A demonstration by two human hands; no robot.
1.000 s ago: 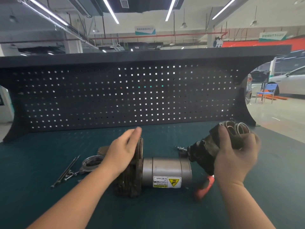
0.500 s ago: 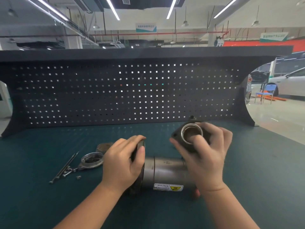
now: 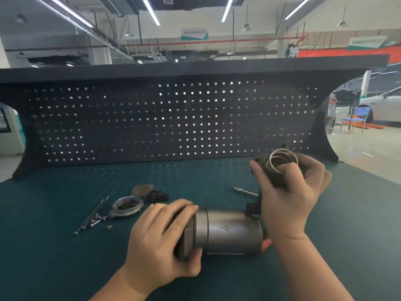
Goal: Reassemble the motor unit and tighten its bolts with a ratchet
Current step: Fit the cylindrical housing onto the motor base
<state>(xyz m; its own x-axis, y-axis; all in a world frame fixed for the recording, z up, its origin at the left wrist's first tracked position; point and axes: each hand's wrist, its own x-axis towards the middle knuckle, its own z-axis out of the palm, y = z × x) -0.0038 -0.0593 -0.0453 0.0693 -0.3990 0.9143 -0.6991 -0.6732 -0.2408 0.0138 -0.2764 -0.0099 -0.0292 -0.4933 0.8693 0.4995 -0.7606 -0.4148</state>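
The motor body (image 3: 227, 230) is lying on its side on the green bench mat (image 3: 54, 246), its long axis running left to right in front of you. Your left hand (image 3: 160, 237) is wrapping its fingers and thumb around the dark flanged end at the left of the cylinder, steadying it. Your right hand (image 3: 288, 192) is holding the dark end housing (image 3: 280, 168) up off the mat, above and behind the motor body's right end, fingers curled round it. The housing's round, bright-rimmed bore is facing up and toward you, not toward the cylinder. That is the relation the next move is hanging on, as I judge it: the housing's axis is standing roughly across the motor's axis, so you are likely needing to tip it over and bring it down to the open right end before it can seat. Your right hand is the nearer one for that.

Something orange-red (image 3: 265, 244) is peeking out under the right end of the motor body; what it is I cannot tell. A threaded stud (image 3: 244, 191) is lying on the mat just left of your right hand. Off to the left, well apart from the motor, the long bolts (image 3: 93, 215) are lying beside a shallow metal ring cover (image 3: 127, 206), with small loose fasteners near it. The ring cover's hollow is showing dark residue, nothing I can name. No bolts are fitted yet.
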